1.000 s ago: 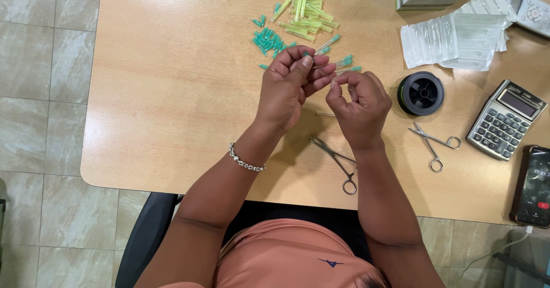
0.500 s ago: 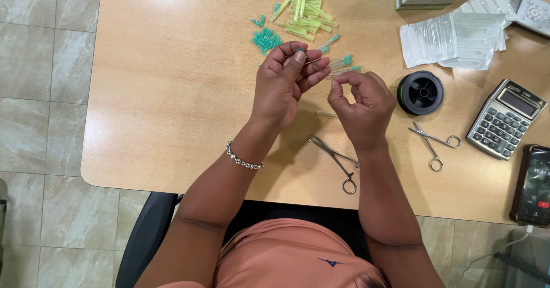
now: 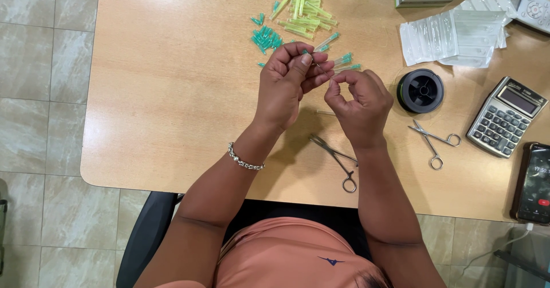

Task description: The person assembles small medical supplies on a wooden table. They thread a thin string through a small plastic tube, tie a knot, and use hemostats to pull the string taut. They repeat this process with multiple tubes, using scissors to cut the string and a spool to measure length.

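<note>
We see both hands raised just above the light wooden table (image 3: 172, 93), a little above the middle of the frame. The left hand (image 3: 286, 87), with a silver bead bracelet (image 3: 245, 162) at its wrist, has its fingers curled and pressed together, thumb and forefinger pinching a small green-tipped plastic needle cap (image 3: 305, 52) at its upper edge. The right hand (image 3: 358, 102) sits just beside it, fingers curled inward, thumb and forefinger tips pinched together near the left fingertips; we cannot tell what, if anything, lies between them, as it is too fine to make out.

Just above the hands, toward the top centre of the frame, lies a loose pile of pale green and teal plastic needle caps (image 3: 303, 13), with a few strays reaching down close to the fingertips. Below the right hand, near the table's lower edge, rest slim steel forceps with ring handles (image 3: 338, 159). To the right of them lie small steel scissors (image 3: 433, 142). A round black spool (image 3: 421, 90) sits just right of the right hand. Further right we see a grey desk calculator (image 3: 504, 116) and, at the frame's right edge, a dark smartphone (image 3: 533, 184). Clear blister packets (image 3: 452, 36) lie in the upper right.
</note>
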